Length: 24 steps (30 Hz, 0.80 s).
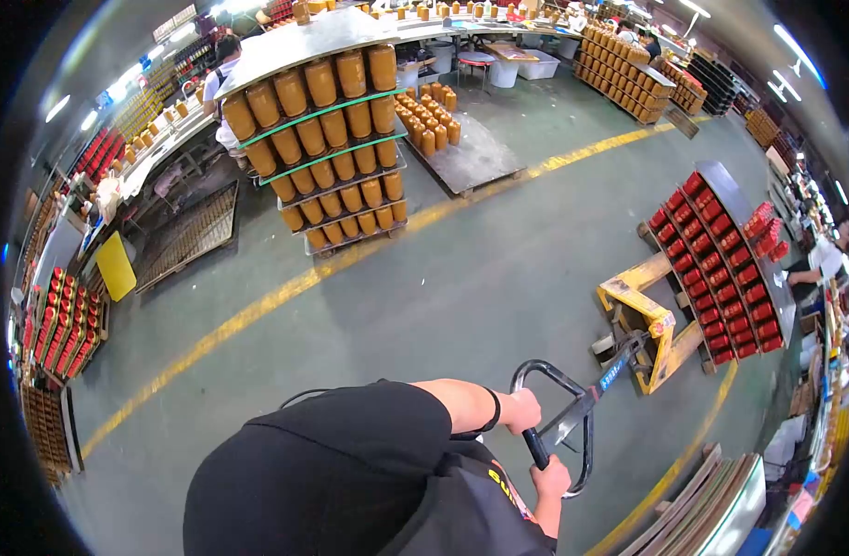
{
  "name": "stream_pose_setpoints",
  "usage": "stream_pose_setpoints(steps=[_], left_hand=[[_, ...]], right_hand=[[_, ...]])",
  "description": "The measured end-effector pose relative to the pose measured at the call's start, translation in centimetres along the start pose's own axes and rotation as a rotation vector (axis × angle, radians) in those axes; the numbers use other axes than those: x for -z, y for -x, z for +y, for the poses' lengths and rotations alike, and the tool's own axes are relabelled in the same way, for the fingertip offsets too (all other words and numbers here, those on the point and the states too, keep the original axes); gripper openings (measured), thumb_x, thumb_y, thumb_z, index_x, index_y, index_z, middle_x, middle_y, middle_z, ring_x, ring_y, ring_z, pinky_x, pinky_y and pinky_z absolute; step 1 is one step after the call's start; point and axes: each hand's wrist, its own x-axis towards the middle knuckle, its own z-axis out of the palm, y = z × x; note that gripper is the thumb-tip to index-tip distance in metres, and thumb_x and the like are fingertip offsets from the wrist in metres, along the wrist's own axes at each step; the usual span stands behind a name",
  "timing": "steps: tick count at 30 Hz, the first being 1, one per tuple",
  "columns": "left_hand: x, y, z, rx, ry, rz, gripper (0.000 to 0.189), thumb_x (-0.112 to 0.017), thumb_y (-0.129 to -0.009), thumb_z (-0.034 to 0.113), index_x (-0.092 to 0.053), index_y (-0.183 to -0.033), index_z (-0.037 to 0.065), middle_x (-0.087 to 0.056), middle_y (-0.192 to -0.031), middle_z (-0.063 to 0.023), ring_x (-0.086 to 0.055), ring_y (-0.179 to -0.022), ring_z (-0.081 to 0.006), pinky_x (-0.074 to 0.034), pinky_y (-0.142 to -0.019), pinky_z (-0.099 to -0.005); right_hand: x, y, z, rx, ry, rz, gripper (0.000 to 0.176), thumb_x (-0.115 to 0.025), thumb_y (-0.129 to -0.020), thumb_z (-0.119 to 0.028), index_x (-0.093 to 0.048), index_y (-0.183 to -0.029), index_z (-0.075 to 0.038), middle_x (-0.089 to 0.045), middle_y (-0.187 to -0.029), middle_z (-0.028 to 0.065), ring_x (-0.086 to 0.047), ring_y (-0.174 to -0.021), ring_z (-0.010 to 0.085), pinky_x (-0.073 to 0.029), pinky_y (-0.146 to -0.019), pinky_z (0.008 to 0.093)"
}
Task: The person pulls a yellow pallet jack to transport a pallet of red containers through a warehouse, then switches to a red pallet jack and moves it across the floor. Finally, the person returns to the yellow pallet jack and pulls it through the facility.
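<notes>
My left hand (521,410) is closed around the black loop handle (586,449) of a pallet jack, near one end of its grip bar. On the same bar, closer to my body, my right hand (551,477) is also closed. The handle's shaft runs to the yellow pallet jack (663,324), which stands at a pallet stacked with layers of red jars (716,269). A grey board (735,199) covers the stack, with a few red jars lying on it. How far the forks reach under the pallet is hidden.
A tall stack of brown jars (322,139) stands across the yellow floor line (285,292). Beyond it, more brown jars sit on a low platform (471,153). Leaning boards (711,510) are at lower right, red-jar racks (68,320) at left. A person (823,259) is at far right.
</notes>
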Motion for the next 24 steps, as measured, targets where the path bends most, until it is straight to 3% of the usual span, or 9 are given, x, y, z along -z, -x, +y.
stream_pose_setpoints(steps=[9,13,24], left_hand=[[-6.8,8.5,3.2,-0.020,0.034,0.003,0.014,-0.067,-0.068,0.018,-0.072,-0.080,0.013,-0.069,-0.080,-0.0061,-0.068,-0.078,-0.0236,-0.052,-0.065,-0.0381],[-10.4,14.7,6.0,-0.035,0.029,-0.002,0.012,-0.068,-0.067,0.017,-0.071,-0.078,0.012,-0.069,-0.077,-0.0069,-0.068,-0.075,-0.0249,-0.052,-0.064,-0.0391],[-16.3,32.3,13.9,0.000,0.002,-0.004,0.013,-0.066,-0.067,0.018,-0.071,-0.078,0.012,-0.069,-0.078,-0.0068,-0.068,-0.076,-0.0252,-0.053,-0.064,-0.0394]], right_hand=[[-6.1,8.9,-3.3,0.021,0.027,0.047,0.028,-0.070,-0.063,-0.026,-0.061,-0.082,-0.008,-0.066,-0.077,0.0178,-0.064,-0.077,0.0379,-0.051,-0.070,0.0468],[-9.7,15.4,-5.2,0.015,-0.002,0.026,0.028,-0.069,-0.063,-0.028,-0.062,-0.083,-0.009,-0.066,-0.078,0.0178,-0.064,-0.077,0.0381,-0.051,-0.070,0.0470],[-11.7,34.6,-12.2,0.040,0.019,-0.022,0.031,-0.070,-0.064,-0.030,-0.062,-0.087,-0.011,-0.068,-0.081,0.0158,-0.067,-0.078,0.0351,-0.053,-0.072,0.0455]])
